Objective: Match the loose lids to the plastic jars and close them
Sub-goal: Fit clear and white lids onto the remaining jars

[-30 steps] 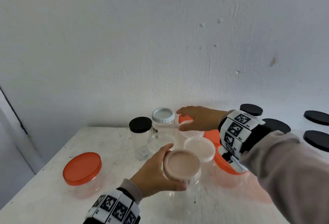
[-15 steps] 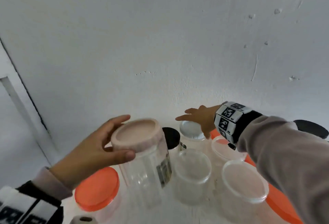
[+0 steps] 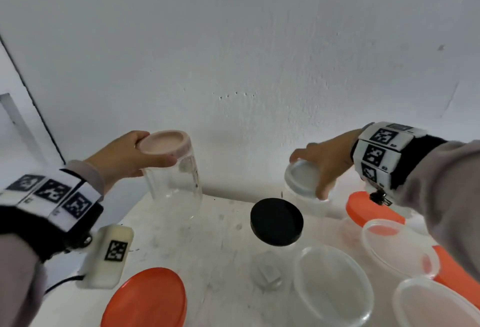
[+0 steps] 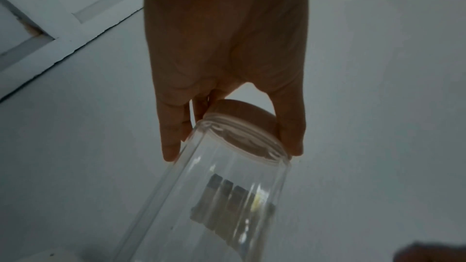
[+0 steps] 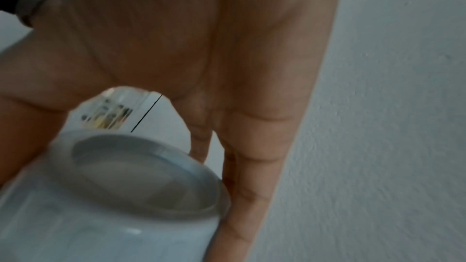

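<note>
My left hand (image 3: 124,155) grips a tall clear jar (image 3: 174,186) by its pale pink lid (image 3: 166,145) at the table's back left, thumb and fingers round the lid rim. The left wrist view shows the left hand (image 4: 233,150) pinching the pink lid (image 4: 242,115) above the labelled jar body (image 4: 221,196). I cannot tell whether the jar's base touches the table. My right hand (image 3: 324,168) curls over the white lid (image 3: 301,178) of a jar at the back right. In the right wrist view the right hand (image 5: 131,166) has thumb and fingers on either side of the white lid (image 5: 141,166).
A black-lidded jar (image 3: 276,221) stands mid-table. An orange-lidded jar (image 3: 145,300) sits front left. Clear round lids or open jar mouths (image 3: 330,282) (image 3: 397,246) (image 3: 436,306) crowd the front right beside orange lids (image 3: 368,207). The white wall (image 3: 233,67) rises right behind the table (image 3: 220,248).
My left hand lifted the pink-lidded jar from the middle and carried it to the back left. My right hand moved onto the white-lidded jar and closed round its lid.
</note>
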`<state>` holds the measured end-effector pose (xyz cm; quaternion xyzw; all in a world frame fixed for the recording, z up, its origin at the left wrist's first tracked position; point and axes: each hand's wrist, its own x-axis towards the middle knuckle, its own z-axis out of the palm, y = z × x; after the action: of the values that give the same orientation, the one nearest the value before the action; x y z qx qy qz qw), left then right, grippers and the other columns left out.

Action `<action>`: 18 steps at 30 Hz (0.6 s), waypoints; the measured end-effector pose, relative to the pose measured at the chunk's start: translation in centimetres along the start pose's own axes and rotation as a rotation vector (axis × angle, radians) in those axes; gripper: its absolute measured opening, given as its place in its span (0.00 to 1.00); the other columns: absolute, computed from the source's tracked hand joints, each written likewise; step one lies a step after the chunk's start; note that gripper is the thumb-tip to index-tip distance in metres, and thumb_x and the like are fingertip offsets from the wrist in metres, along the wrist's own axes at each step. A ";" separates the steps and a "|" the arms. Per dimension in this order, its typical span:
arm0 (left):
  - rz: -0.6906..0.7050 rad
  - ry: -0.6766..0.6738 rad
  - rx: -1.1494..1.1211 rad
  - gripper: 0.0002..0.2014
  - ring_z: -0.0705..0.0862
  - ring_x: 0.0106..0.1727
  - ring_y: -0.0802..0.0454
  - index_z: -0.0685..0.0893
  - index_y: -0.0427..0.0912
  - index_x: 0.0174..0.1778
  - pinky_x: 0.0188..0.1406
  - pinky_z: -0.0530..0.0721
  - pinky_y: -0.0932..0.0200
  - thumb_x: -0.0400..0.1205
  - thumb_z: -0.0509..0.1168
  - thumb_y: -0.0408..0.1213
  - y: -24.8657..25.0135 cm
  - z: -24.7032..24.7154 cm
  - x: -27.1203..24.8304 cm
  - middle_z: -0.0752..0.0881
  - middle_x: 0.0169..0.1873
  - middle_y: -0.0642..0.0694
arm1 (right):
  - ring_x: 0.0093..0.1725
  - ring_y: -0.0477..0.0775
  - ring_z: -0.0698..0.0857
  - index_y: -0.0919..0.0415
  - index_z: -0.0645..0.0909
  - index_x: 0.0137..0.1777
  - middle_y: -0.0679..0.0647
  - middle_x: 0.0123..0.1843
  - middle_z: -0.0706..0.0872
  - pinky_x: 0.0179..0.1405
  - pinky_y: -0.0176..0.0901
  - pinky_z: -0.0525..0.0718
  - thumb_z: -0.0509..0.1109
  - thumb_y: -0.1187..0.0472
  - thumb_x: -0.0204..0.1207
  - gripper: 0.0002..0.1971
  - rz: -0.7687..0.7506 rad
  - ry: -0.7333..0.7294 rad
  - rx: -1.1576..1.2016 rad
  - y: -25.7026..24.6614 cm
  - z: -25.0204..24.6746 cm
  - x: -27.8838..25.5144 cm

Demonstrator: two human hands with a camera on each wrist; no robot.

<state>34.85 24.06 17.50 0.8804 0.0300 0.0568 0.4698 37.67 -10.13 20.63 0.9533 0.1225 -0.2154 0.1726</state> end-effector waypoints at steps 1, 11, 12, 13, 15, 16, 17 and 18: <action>-0.021 0.009 0.051 0.41 0.82 0.48 0.51 0.79 0.47 0.53 0.45 0.86 0.50 0.45 0.77 0.60 -0.4 0.3 0.9 0.82 0.48 0.49 | 0.57 0.55 0.84 0.38 0.58 0.74 0.47 0.65 0.71 0.60 0.57 0.82 0.79 0.41 0.58 0.46 -0.001 0.037 0.028 -0.3 -0.8 0.8; -0.108 0.163 0.205 0.47 0.79 0.62 0.41 0.72 0.35 0.70 0.60 0.83 0.40 0.61 0.80 0.58 -4.1 4.0 7.9 0.77 0.64 0.39 | 0.32 0.43 0.72 0.54 0.65 0.70 0.47 0.40 0.73 0.28 0.40 0.64 0.69 0.34 0.71 0.35 -0.109 0.339 0.187 -8.1 -6.2 8.4; -0.113 0.174 0.213 0.48 0.78 0.63 0.41 0.71 0.35 0.72 0.61 0.82 0.41 0.62 0.80 0.58 -4.3 4.2 8.3 0.76 0.65 0.39 | 0.31 0.44 0.71 0.55 0.65 0.70 0.47 0.37 0.72 0.27 0.40 0.63 0.69 0.34 0.71 0.35 -0.111 0.367 0.196 -8.9 -6.4 9.0; -0.118 0.184 0.224 0.48 0.78 0.64 0.41 0.70 0.35 0.72 0.62 0.82 0.41 0.62 0.79 0.58 -4.5 4.4 8.7 0.75 0.65 0.39 | 0.30 0.44 0.70 0.56 0.65 0.69 0.48 0.36 0.71 0.26 0.40 0.62 0.69 0.34 0.71 0.35 -0.115 0.393 0.200 -9.8 -6.5 9.6; -0.116 0.200 0.271 0.49 0.78 0.63 0.40 0.70 0.34 0.72 0.62 0.81 0.43 0.62 0.79 0.58 -4.9 4.9 9.2 0.75 0.65 0.38 | 0.28 0.46 0.68 0.58 0.65 0.70 0.49 0.34 0.69 0.25 0.41 0.61 0.68 0.34 0.72 0.36 -0.120 0.431 0.183 -11.1 -6.7 10.7; -0.112 0.205 0.302 0.49 0.78 0.63 0.40 0.69 0.34 0.72 0.62 0.81 0.45 0.62 0.79 0.59 -5.2 5.2 9.4 0.75 0.65 0.38 | 0.27 0.46 0.68 0.58 0.65 0.70 0.50 0.34 0.69 0.25 0.41 0.61 0.67 0.34 0.72 0.36 -0.122 0.438 0.165 -11.7 -6.6 11.2; -0.108 0.208 0.325 0.50 0.77 0.64 0.41 0.69 0.34 0.72 0.61 0.80 0.48 0.62 0.79 0.60 -5.5 5.5 9.5 0.74 0.66 0.39 | 0.27 0.48 0.69 0.58 0.65 0.71 0.50 0.35 0.69 0.25 0.42 0.61 0.67 0.33 0.72 0.37 -0.124 0.442 0.147 -12.2 -6.5 11.7; -0.110 0.211 0.335 0.50 0.76 0.64 0.42 0.68 0.34 0.73 0.60 0.78 0.50 0.62 0.78 0.60 -5.8 5.7 9.6 0.72 0.66 0.40 | 0.29 0.50 0.71 0.58 0.65 0.71 0.50 0.36 0.70 0.27 0.43 0.63 0.67 0.33 0.72 0.37 -0.129 0.443 0.134 -12.6 -6.4 12.2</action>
<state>45.08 23.57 10.25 0.9325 0.1359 0.1172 0.3134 46.84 5.67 17.05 0.9768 0.2034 -0.0193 0.0638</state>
